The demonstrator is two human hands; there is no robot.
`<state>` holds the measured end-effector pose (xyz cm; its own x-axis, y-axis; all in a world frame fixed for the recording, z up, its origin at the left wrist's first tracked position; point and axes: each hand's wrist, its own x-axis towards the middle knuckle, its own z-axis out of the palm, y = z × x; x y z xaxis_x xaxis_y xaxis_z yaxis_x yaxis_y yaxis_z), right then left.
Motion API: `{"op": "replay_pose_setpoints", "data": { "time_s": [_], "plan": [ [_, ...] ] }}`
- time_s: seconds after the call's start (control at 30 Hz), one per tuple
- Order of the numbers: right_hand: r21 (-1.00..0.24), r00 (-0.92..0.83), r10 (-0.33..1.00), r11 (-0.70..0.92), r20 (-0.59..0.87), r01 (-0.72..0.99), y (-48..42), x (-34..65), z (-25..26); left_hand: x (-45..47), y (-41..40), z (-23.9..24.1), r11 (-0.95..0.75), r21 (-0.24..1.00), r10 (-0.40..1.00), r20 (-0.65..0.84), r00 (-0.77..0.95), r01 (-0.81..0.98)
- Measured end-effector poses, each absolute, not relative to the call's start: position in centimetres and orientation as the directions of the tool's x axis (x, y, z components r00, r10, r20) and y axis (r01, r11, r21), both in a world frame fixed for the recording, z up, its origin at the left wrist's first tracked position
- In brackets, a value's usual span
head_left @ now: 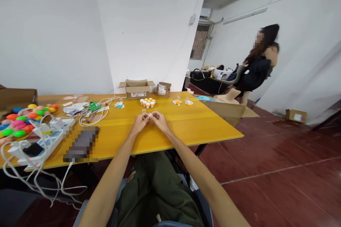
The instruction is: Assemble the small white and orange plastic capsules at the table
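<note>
My left hand (140, 122) and my right hand (160, 120) meet over the middle of the yellow table (186, 127). Both are pinched together on a tiny white and orange piece (150, 115) that I cannot make out well. Just beyond them stands a cluster of small white and orange pieces (147, 102). Two more little toy figures (183, 102) lie to the right, and another one (119, 104) to the left.
An open cardboard box (137, 89) and a smaller box (163, 89) stand at the table's back edge. Coloured plastic eggs (20, 120), a power strip (46, 138) and white cables (93, 113) crowd the left side. A person (257, 67) sits at the right by the wall.
</note>
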<state>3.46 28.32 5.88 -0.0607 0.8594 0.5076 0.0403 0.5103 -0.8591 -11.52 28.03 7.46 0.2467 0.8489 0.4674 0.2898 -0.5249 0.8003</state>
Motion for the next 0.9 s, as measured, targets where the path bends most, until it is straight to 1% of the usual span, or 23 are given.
{"op": "replay_pose_setpoints", "data": {
  "time_s": [0.33, 0.6, 0.9],
  "plan": [
    [-0.852, -0.049, 0.858, 0.514, 0.512, 0.103, 28.89, 3.52, 5.0, -11.56, 28.21, 7.15, -0.548, 0.775, 0.835, 0.483, 0.265, 0.314],
    [-0.852, -0.035, 0.858, 0.512, 0.512, 0.111, 28.57, 3.47, 5.29, -11.38, 28.07, 7.25, -0.539, 0.772, 0.842, 0.475, 0.256, 0.337],
    [-0.83, -0.064, 0.853, 0.518, 0.517, 0.207, 28.35, 3.54, 5.36, -11.35, 27.76, 7.44, -0.55, 0.769, 0.834, 0.487, 0.259, 0.327]
  ]
}}
